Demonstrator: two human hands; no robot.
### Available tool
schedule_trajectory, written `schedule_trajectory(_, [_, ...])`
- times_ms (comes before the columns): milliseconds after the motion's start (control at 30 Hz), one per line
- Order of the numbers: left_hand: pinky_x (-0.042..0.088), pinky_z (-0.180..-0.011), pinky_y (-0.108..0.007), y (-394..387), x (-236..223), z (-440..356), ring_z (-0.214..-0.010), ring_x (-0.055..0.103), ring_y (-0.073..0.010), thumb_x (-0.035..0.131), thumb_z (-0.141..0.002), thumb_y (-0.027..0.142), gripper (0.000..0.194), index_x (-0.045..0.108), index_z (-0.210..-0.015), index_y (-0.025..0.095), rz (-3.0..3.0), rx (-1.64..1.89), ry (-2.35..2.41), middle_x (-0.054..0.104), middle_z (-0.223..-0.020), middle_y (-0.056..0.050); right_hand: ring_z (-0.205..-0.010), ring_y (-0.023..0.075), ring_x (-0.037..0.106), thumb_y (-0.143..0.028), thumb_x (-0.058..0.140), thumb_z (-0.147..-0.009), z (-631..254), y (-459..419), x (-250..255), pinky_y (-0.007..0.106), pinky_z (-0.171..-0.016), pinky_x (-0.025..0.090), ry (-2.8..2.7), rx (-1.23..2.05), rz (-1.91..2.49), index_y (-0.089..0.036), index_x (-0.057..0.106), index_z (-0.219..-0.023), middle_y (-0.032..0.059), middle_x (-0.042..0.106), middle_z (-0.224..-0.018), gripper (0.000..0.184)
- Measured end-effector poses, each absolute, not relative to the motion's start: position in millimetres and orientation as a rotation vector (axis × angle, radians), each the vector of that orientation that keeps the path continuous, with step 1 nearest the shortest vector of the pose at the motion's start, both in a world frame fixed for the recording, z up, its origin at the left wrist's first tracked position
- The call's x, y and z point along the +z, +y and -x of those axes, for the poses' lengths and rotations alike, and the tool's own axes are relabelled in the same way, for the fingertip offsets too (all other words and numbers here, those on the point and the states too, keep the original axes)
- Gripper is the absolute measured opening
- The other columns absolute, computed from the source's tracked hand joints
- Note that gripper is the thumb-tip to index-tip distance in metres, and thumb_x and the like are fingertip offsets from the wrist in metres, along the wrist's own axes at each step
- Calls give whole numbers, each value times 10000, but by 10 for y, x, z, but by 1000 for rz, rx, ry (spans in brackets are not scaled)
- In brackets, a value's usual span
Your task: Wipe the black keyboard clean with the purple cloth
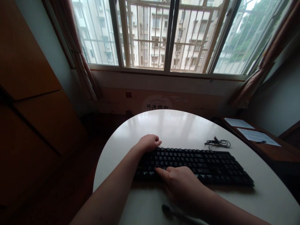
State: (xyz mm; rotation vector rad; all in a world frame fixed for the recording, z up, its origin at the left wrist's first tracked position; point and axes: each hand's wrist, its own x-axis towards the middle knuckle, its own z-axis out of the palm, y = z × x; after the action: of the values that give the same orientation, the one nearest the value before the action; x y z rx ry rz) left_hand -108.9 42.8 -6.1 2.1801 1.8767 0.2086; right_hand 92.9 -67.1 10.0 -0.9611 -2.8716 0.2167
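Grips unclear! Left hand (149,142) at keyboard (208,167)'s far-left corner, right hand (179,179) pointing over it; coiled cable (219,143) behind, long axis left-to-right.

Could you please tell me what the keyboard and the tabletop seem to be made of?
The keyboard: probably hard plastic, black and fairly matte, judging by its moulded-looking keys.
The tabletop: smooth, glossy white, with pale reflections; perhaps laminate or lacquered board, though the look leaves that open.

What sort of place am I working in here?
Probably a room in a home, perhaps a study: a curtain hangs beside the window, and a keyboard lies on a white table.
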Motion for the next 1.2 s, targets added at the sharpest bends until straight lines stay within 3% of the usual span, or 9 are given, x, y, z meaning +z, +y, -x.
schedule_trajectory(400, [438,-662,-285,433,-65,1078,-815,628,-219,470,-862,479,343,708,-833,234,-2191,209,1877,731,-912,-58,-646,169,622,-176,486,-843,-920,-628,64,295,-547,273,-2850,242,1001,-226,596,-1226,37,697,-819,401])
schedule_trajectory(667, [436,-664,-288,443,-84,1089,-813,631,-220,481,-861,473,329,700,-817,232,-2194,230,1885,728,-895,-57,-608,160,602,-164,509,-810,-978,-669,143,303,-528,240,-2883,222,1020,-234,627,-1067,20,683,-775,292])
schedule_trajectory(1200, [436,-678,-277,453,-92,1079,-839,639,-214,477,-860,475,340,715,-844,232,-2192,217,1914,739,-916,-51,-589,166,610,-210,500,-853,-972,-643,113,294,-521,244,-2860,226,979,-227,620,-1084,28,696,-764,261])
